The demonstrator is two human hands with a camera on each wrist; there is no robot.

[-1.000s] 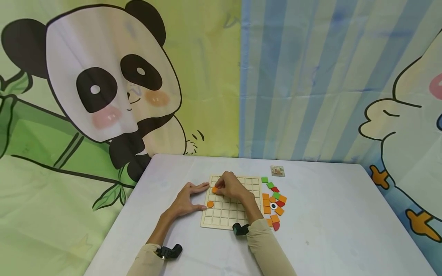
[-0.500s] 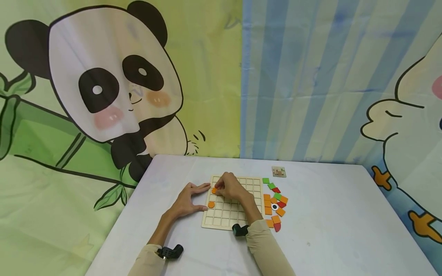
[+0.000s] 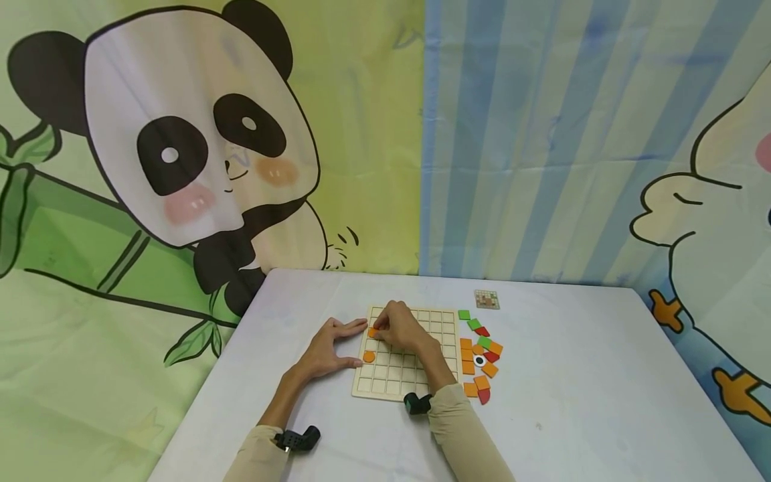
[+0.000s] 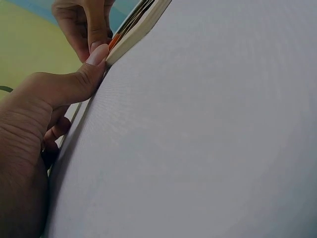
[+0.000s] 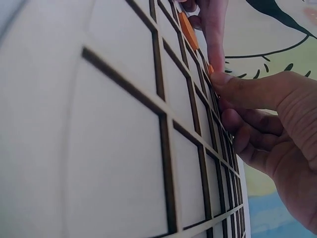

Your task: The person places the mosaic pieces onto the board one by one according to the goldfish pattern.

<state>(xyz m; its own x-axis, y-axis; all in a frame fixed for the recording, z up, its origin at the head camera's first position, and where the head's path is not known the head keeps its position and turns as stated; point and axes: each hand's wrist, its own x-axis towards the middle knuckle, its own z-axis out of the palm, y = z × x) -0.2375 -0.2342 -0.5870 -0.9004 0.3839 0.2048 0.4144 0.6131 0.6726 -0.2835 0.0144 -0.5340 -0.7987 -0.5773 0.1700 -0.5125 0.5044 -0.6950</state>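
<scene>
A pale wooden grid board lies on the white table. My right hand reaches across it and pinches a small orange tile at the left-hand cells, thumb and fingertips down at the grid. Lower in the same area sits a round orange piece, whose edge shows in the right wrist view. My left hand rests at the board's left side with thumb and fingers spread, and the thumb touches the rim in the left wrist view.
Along the board's right side lie several loose pieces: orange squares, green tiles, red curved pieces and a white disc with a dark centre. Behind them is a small patterned card. A printed curtain hangs beyond the table.
My right fingers stay at the same cell, and the orange tile under them has shifted slightly. The left hand keeps its place; the whole view drifts a little.
</scene>
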